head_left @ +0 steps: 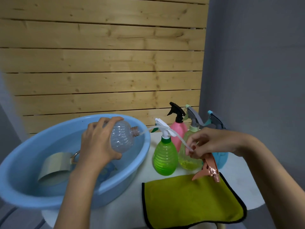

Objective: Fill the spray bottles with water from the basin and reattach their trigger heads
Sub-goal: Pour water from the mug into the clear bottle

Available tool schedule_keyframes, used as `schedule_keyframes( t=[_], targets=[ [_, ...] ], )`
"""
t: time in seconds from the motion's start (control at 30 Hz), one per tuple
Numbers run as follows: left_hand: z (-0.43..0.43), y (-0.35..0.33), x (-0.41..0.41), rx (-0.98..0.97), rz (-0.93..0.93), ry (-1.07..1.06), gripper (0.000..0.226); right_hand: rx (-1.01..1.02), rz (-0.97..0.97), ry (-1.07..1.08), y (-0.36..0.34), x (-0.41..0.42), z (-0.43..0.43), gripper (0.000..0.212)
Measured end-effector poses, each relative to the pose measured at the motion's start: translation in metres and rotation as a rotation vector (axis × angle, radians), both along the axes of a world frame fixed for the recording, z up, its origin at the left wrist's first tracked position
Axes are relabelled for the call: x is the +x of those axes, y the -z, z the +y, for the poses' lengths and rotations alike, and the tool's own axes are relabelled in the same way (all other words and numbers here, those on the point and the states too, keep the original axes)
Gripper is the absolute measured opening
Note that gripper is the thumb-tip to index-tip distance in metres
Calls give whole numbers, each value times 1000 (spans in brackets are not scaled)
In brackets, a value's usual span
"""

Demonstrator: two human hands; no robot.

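Now: left hand (97,142) grasps clear bottle (122,138), tilted over water-filled basin (21,192) at table (241,179) left edge, neck pointing right. Right hand (212,142) pinches salmon trigger head (209,167); its dip tube (146,130) tip at bottle neck. Four capped spray bottles (165,157) near far edge. Yellow cloth (189,200) at near edge. Metal cup (54,167) in basin.
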State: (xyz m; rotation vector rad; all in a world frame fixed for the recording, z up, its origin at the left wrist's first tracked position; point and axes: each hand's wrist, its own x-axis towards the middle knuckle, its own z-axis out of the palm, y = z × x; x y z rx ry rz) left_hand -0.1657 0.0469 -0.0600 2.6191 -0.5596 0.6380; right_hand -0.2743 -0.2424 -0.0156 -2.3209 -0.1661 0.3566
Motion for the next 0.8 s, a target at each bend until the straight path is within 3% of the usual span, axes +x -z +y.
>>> schedule_keyframes(
  t=[0.23, 0.47, 0.8],
  targets=[
    [2, 0, 2, 14, 6, -30, 104, -10, 130, -39, 15, -5, -18, 17],
    [1, 1, 1, -12, -3, -16, 102, -187, 306, -111, 47, 12, -17, 28],
    [1, 2, 1, -42, 7, -5, 104, -311, 316, 2, 77, 28, -16, 36]
  ],
)
